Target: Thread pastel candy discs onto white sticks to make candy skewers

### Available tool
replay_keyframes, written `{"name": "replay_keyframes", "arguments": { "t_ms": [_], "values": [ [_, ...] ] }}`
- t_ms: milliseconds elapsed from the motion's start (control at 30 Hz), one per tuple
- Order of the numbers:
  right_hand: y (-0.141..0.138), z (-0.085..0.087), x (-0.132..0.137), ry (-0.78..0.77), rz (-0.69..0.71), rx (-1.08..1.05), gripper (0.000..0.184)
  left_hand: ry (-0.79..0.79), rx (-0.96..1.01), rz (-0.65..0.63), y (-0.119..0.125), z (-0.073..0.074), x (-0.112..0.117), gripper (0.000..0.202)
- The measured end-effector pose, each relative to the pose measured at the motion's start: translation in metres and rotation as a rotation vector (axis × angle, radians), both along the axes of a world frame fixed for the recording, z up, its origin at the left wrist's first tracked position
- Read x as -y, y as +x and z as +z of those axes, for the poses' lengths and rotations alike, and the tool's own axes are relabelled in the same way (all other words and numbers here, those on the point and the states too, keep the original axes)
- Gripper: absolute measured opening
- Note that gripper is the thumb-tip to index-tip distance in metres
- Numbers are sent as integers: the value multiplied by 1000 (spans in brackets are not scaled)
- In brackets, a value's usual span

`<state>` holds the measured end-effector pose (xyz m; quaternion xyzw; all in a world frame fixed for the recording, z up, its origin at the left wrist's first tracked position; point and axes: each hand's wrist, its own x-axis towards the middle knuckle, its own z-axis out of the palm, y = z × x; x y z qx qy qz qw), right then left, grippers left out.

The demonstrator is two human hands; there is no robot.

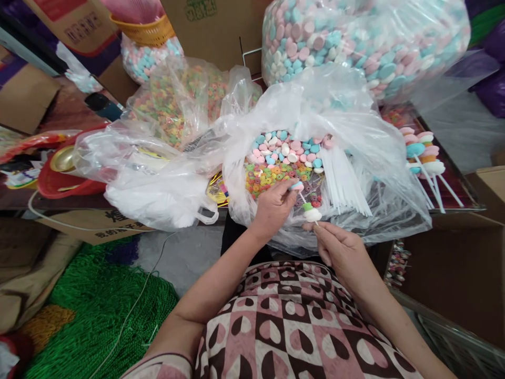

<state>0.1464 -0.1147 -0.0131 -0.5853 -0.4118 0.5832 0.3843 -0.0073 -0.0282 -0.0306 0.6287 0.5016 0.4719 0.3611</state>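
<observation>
At the near edge of the table (467, 196), both hands work close together over an opened plastic bag (398, 213). The right hand (342, 246) is closed in a pinch on the lower end of a white stick (302, 196), just beneath a white sweet (313, 215) and a green piece (307, 207) threaded on it; that low grip probably keeps the upper end clear and steady. The left hand (275, 205) has thumb and fingers nearly together on a pink-and-blue sweet (296, 186) at the stick's tip; whether the stick has entered it I cannot tell. Beyond them, pastel sweets (292, 149) and gummy rings (262, 178) lie loose on the plastic, with spare sticks (342, 184) fanned to their right, presumably for short reaches. Loaded skewers (426, 152) rest by the table's near right corner, sticks over the edge, likely to keep them apart from the loose pieces.
</observation>
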Motion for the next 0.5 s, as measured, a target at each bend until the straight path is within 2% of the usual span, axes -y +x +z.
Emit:
{"name": "replay_keyframes", "arguments": {
  "t_ms": [100,233,367,500],
  "values": [
    [-6,5,1,20,-6,33,40,-62,87,7,5,0,2,27],
    [-6,5,0,27,-8,22,38,-37,88,-18,7,5,3,23],
    [1,2,-1,62,-24,0,37,-69,73,-98,7,8,4,25],
    [4,-6,-5,99,-21,-9,38,26,-25,-209,10,7,9,30]
  ]
}}
